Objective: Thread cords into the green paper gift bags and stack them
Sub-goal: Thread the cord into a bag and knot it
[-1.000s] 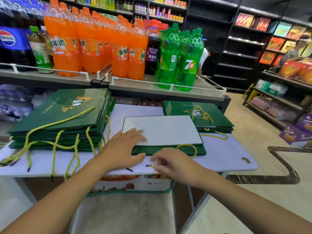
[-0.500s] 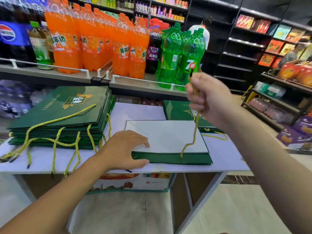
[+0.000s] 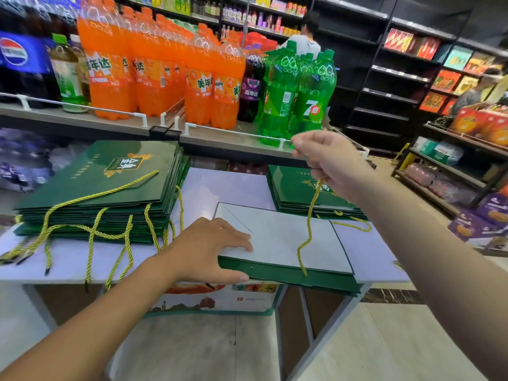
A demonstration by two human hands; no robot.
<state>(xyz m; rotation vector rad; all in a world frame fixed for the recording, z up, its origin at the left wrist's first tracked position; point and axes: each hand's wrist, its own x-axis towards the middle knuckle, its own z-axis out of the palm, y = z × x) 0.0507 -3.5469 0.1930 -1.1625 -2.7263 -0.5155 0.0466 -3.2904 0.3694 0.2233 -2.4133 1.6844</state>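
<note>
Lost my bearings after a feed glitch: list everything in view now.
flat bag: one, green with white face up, table's near edge
cord: one, yellow, from right grip down to the flat bag's near edge
corded bag stack: one, green, yellow cords hanging, table left
second bag stack: one, green, table far right
table: one, white, centre
orange soda bottles: several, orange, shelf behind
green soda bottles: at least three, green, same shelf, right end
purple bottle: one, dark purple, between them
printed box: one, white, under table
left grip: one, bare hand, pressing on flat bag's left end
right grip: one, bare hand, raised, pinching cord
</note>
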